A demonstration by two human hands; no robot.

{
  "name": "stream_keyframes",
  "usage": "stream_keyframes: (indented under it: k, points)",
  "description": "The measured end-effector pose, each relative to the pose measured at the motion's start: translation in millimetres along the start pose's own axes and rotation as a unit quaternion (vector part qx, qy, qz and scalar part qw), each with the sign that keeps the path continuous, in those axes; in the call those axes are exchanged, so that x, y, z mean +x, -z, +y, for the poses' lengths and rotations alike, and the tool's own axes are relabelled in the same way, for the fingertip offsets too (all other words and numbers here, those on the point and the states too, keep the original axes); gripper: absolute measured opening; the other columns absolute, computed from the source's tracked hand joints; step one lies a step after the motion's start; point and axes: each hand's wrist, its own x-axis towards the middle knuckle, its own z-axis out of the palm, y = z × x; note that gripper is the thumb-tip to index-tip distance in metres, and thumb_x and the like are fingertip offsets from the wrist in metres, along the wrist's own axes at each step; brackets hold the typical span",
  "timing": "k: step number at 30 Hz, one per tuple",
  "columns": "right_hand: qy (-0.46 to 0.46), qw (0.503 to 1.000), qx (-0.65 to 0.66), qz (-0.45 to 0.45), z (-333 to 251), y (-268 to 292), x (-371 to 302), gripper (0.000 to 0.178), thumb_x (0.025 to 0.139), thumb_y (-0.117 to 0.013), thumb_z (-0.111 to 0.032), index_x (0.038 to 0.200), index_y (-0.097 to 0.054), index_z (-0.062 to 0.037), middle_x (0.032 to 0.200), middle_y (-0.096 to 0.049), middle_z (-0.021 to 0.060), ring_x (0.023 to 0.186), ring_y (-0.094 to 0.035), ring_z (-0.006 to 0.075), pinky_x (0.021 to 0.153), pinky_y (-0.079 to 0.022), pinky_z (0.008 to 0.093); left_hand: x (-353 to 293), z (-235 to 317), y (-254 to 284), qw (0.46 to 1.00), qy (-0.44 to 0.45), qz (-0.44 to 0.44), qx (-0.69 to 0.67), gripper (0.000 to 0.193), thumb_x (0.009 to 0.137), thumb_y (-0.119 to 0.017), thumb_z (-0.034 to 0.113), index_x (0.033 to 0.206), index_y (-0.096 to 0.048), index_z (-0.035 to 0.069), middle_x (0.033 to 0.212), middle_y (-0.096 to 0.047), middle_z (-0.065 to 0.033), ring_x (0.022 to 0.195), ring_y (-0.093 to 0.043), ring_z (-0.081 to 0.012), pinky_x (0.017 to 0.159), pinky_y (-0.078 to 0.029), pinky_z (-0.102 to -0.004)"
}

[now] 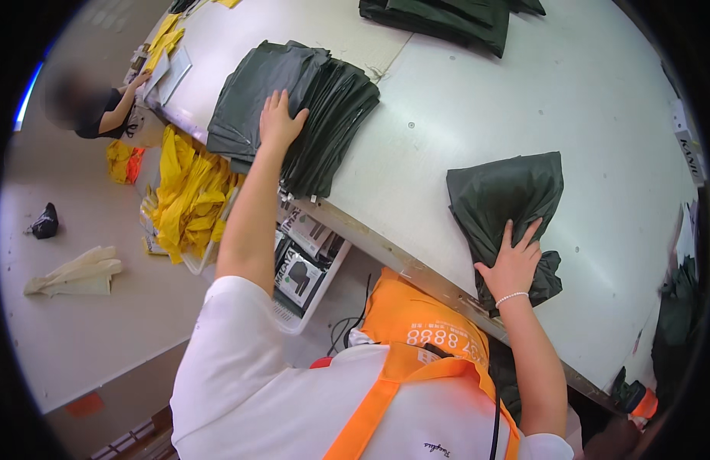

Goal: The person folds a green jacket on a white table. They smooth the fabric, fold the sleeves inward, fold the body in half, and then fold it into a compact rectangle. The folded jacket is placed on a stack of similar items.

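Observation:
Under my left hand (280, 121) lies a thick, fanned-out stack of dark green folded plastic sheets (332, 115) at the table's near left edge. That hand rests on top with its fingers spread. On the right, my right hand (514, 264) presses a separate dark green folded sheet (512, 184) against the tabletop, fingers apart and lying on it. The sheet is creased and gathered around the fingers, and its lower end is bunched near the table edge. Whether it is a bag or a garment I cannot tell.
More dark green folded pieces (455, 19) lie at the table's far side. Below the left edge stand a bin of yellow material (188, 195) and a white basket of packages (301, 268). Another person (121, 111) works at the far left. Dark material (677, 314) hangs at the right.

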Motion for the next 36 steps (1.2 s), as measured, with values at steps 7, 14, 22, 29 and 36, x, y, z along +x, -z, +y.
stream_keyframes:
  k: [7, 14, 22, 29, 36]
  points:
    - [-0.011, 1.000, 0.014, -0.009, 1.9, -6.3, -4.4, 0.098, 0.063, -0.074, -0.054, 0.141, -0.034, -0.0103, 0.145, -0.009, 0.0342, 0.105, -0.044, 0.0380, 0.097, -0.033, 0.0415, 5.3, -19.1, -35.9, 0.975, -0.039, -0.051, -0.214, 0.047, 0.096, -0.040, 0.030, 0.138, -0.039, 0.008, 0.142, -0.037, -0.0192, 0.133, -0.032, -0.0329, 0.107, -0.028, -0.0406]
    - [-0.012, 0.999, -0.034, -0.011, -3.2, -9.0, -4.3, 0.096, 0.064, -0.072, -0.052, 0.141, -0.035, -0.0095, 0.145, -0.010, 0.0354, 0.106, -0.043, 0.0396, 0.096, -0.031, 0.0441, 13.0, 9.0, 1.7, 0.964, 0.009, 0.029, -0.264, 0.049, 0.098, -0.037, 0.034, 0.133, -0.042, -0.002, 0.131, -0.046, -0.0262, 0.125, -0.042, -0.0364, 0.104, -0.032, -0.0365]
    - [-0.027, 0.951, 0.306, 0.029, 78.8, -9.0, -16.1, 0.077, 0.059, -0.074, -0.029, 0.130, -0.051, -0.0085, 0.145, -0.021, 0.0298, 0.106, -0.053, 0.0388, 0.091, -0.044, 0.0379, -96.9, 220.3, 88.3, 0.937, -0.264, 0.098, -0.206, 0.047, 0.088, -0.053, 0.016, 0.134, -0.044, 0.011, 0.133, -0.047, -0.0167, 0.124, -0.043, -0.0347, 0.103, -0.029, -0.0528]
    - [-0.250, 0.662, 0.705, 0.050, 198.3, -35.2, -137.5, 0.038, 0.076, -0.067, -0.021, 0.099, -0.062, 0.0098, 0.092, -0.065, 0.0095, 0.082, -0.060, 0.0148, 0.074, -0.047, 0.0282, -302.1, 359.6, -1.5, 0.883, -0.382, -0.147, -0.231, 0.053, 0.087, -0.055, 0.032, 0.131, -0.045, 0.005, 0.137, -0.043, -0.0172, 0.128, -0.037, -0.0345, 0.106, -0.025, -0.0505]
    - [-0.274, 0.651, 0.693, 0.148, 225.2, -55.3, -233.8, 0.034, 0.076, -0.066, -0.015, 0.101, -0.061, 0.0083, 0.095, -0.064, 0.0079, 0.084, -0.058, 0.0143, 0.077, -0.046, 0.0270, -287.6, 398.7, -6.6, 0.827, -0.427, -0.139, -0.339, 0.040, 0.073, -0.072, 0.028, 0.107, -0.061, 0.011, 0.112, -0.055, -0.0089, 0.104, -0.049, -0.0279, 0.087, -0.037, -0.0397]
